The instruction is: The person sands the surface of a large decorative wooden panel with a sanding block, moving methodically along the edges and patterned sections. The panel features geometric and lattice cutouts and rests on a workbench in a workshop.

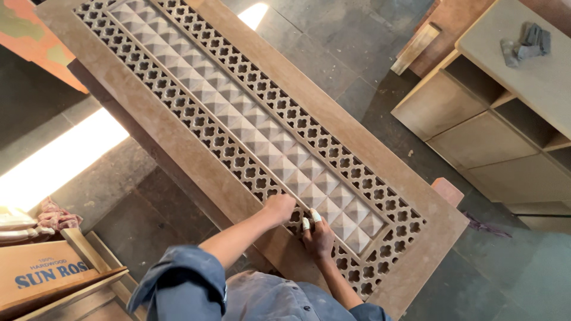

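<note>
Two fingertips (310, 219) of the right hand (318, 238), wrapped in white tape, are pressing down on the lattice strip, the other fingers lying spread and flat, gripping nothing. Just beside it, the left hand (279, 208) is curling loosely over the same strip, knuckles up; whether it is pinching something small underneath cannot be told. Both hands are working near the panel's bottom end, at the inner edge of the pierced lattice where it meets the row of raised pyramid blocks (262, 134). The carved wooden panel (178, 142) is lying flat, running from the top left corner of view down to the person. By the look of it, the hands are rubbing or smoothing the fretwork (214, 134) there. Moving along would call for sliding both hands up the strip while keeping even pressure. A cabinet (493, 131) is standing to the right, a cardboard box (41, 270) at the lower left.
</note>
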